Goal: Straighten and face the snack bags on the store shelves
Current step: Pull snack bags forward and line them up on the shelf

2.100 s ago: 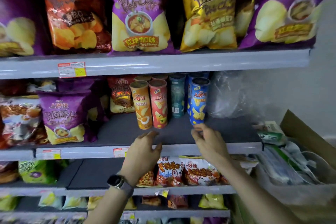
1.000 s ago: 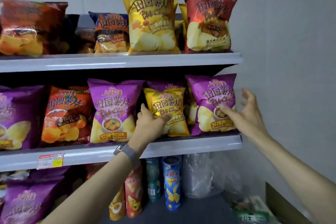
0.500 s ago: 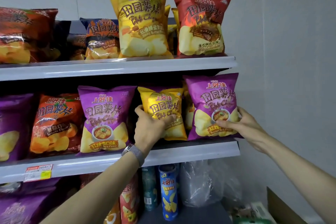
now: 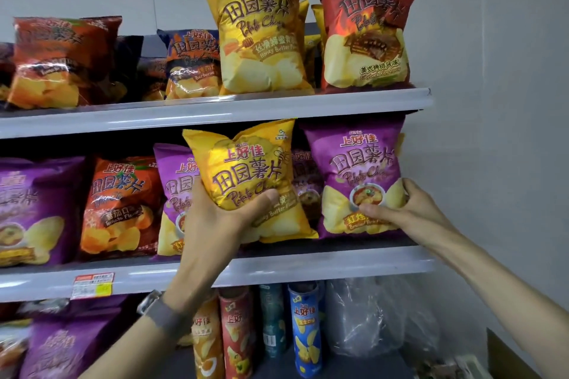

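Note:
My left hand (image 4: 215,218) grips a yellow honey-butter chip bag (image 4: 246,175) by its lower half, holding it tilted and pulled forward off the middle shelf (image 4: 308,268). My right hand (image 4: 409,209) pinches the lower right of a purple chip bag (image 4: 357,163) standing upright at the shelf's right end. Behind the yellow bag stands another purple bag (image 4: 172,181), partly hidden. An orange tomato bag (image 4: 120,206) and a purple bag (image 4: 30,209) stand further left.
The top shelf (image 4: 215,111) carries a yellow bag (image 4: 258,34), a red bag (image 4: 363,28), a barbecue bag (image 4: 191,64) and an orange bag (image 4: 58,61). Chip cans (image 4: 304,326) and a clear plastic bag (image 4: 369,317) sit on the lower shelf. A white wall (image 4: 492,132) bounds the right.
My left hand has closed on the yellow bag and lifted it forward and up, tilting it. My right hand has tightened its hold on the right purple bag.

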`<control>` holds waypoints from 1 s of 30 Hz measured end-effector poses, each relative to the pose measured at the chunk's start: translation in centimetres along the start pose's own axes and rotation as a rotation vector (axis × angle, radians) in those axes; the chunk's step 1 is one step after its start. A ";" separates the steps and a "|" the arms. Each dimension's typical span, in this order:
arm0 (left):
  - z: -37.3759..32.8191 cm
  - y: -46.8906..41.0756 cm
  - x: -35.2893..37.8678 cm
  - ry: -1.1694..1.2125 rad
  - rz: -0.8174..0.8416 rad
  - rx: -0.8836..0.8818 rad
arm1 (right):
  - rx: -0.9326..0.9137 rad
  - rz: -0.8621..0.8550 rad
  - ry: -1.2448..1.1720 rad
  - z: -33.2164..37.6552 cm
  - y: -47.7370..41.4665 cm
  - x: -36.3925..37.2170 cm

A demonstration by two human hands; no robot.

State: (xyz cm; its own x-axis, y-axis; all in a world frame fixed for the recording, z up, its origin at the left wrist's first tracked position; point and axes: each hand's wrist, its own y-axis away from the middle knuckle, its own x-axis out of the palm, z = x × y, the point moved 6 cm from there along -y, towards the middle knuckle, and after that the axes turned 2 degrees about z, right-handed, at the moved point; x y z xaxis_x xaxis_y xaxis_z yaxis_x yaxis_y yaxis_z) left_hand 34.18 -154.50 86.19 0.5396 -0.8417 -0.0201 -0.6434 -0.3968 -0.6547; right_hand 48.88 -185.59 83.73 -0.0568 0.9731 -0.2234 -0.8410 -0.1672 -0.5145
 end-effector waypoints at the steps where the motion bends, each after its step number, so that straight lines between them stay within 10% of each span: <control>1: 0.0 0.2 -0.7 0.022 -0.002 -0.005 | -0.006 -0.004 0.006 -0.1 -0.3 1.3; 15: 0.6 3.2 -0.5 0.054 0.096 0.005 | -0.006 0.250 0.143 1.0 -2.2 10.6; 19: -0.6 3.4 3.0 0.036 0.170 0.053 | -0.051 -0.045 -0.131 2.2 1.5 6.6; 22: -1.9 3.0 6.3 0.032 0.220 0.076 | -0.184 0.143 -0.334 4.6 6.1 5.2; 25: -2.8 2.6 10.7 0.081 0.311 0.083 | -0.181 0.238 -0.140 4.6 8.6 3.8; 30: -2.8 2.2 17.2 -0.015 0.429 0.130 | 0.007 -0.108 0.243 2.1 5.9 -2.3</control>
State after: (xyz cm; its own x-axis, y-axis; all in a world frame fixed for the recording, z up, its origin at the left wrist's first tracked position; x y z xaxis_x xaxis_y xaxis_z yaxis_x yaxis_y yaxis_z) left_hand 40.48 -170.87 86.55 0.2473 -0.9143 -0.3208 -0.7377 0.0370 -0.6741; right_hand 42.94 -188.44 82.93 0.1634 0.9184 -0.3605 -0.8388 -0.0630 -0.5408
